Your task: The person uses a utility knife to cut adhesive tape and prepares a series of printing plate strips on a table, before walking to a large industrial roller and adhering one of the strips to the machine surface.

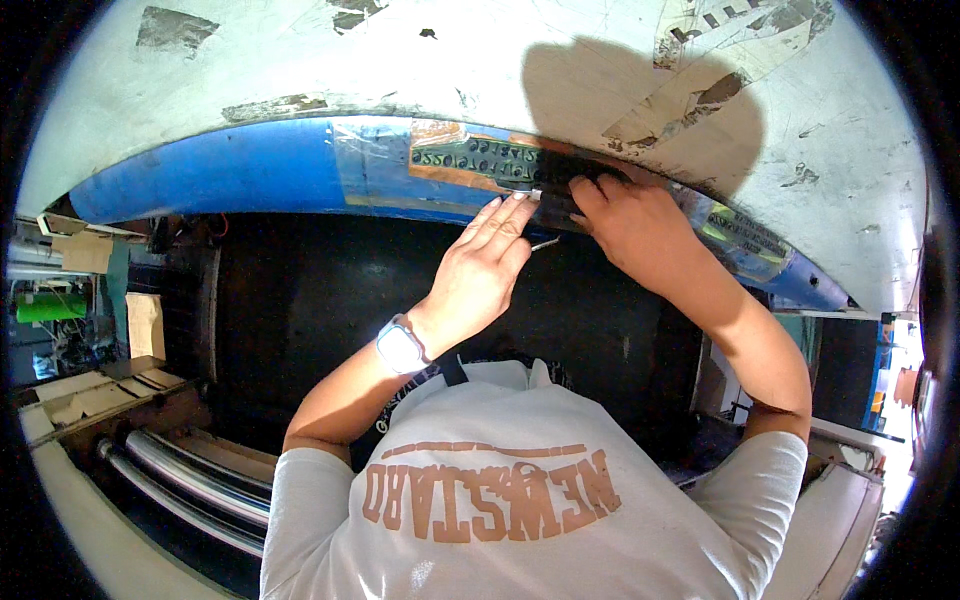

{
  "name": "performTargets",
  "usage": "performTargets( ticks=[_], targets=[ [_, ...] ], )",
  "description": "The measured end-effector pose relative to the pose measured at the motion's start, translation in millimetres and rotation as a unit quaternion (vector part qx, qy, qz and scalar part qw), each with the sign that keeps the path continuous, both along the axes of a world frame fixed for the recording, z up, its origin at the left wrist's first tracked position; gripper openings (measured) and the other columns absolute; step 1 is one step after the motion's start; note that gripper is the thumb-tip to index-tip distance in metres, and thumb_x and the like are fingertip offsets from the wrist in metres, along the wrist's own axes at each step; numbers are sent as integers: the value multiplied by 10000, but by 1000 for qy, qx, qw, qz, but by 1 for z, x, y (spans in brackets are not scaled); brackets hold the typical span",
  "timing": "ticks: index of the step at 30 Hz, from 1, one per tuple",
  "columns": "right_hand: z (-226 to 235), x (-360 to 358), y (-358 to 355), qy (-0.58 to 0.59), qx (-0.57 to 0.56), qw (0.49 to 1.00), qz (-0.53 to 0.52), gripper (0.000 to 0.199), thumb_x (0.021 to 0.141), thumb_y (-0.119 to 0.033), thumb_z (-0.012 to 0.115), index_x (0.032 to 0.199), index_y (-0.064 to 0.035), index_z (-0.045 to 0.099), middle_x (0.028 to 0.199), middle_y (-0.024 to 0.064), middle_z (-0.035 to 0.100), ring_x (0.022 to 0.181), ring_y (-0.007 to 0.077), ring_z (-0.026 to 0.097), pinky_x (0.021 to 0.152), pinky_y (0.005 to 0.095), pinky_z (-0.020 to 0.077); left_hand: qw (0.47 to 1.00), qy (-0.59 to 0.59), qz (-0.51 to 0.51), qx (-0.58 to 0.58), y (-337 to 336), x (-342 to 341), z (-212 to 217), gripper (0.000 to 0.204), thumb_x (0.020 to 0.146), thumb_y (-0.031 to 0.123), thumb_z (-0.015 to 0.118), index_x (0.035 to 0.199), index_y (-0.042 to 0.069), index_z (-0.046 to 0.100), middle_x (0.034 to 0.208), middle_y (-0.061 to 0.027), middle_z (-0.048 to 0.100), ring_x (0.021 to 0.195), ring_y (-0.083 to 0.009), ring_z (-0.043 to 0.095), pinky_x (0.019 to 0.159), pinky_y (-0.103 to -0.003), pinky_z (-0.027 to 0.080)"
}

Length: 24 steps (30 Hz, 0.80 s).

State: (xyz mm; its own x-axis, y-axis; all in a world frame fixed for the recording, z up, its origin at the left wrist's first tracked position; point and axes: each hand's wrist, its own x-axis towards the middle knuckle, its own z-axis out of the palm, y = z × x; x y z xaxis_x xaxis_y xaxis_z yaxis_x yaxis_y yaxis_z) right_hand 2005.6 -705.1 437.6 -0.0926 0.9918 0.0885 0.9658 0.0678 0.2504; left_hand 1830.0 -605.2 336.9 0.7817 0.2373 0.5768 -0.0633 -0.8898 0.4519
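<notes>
In front of me a long blue curved cylinder (270, 170) runs across the view. A tan-edged patch with dark raised characters (465, 165) is fixed on it under clear film. My left hand (485, 255), with a watch (401, 346) on its wrist, presses its fingertips by a small whitish piece (527, 194) at the patch's lower edge. From under that hand sticks a thin pointed tool (545, 243), apparently held against the palm. Close by, my right hand (630, 225) has bent fingers at a shadowed dark strip (560, 205); what they pinch is hidden.
A large pale, scuffed curved surface (430, 60) arches above the cylinder, with tape remnants on it. Below my hands is a dark recess (330, 300). Shiny metal bars (195, 480) lie at lower left beside a pale machine frame (75, 500). Another patch (745, 235) sits farther right.
</notes>
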Motion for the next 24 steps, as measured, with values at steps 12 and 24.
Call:
performTargets(
  ticks=[12,24],
  targets=[
    [2,1,-3,-12,-3,1000,-20,131,823,-150,552,921,-64,564,752,112,625,648,269,661,559,368,547,1000,-1,4,5,0,0,1,93,756,-11,585,838,-48,565,1347,-236,474,1292,-362,435,1082,-464,353],
    [8,3,-7,22,-11,999,-40,177,845,-212,584,914,-49,586,747,145,643,678,322,659,593,419,542,1000,-21,6,-2,0,2,-2,99,729,-44,604,792,-25,530,1347,-257,466,1281,-380,440,1064,-487,372]
  ],
)
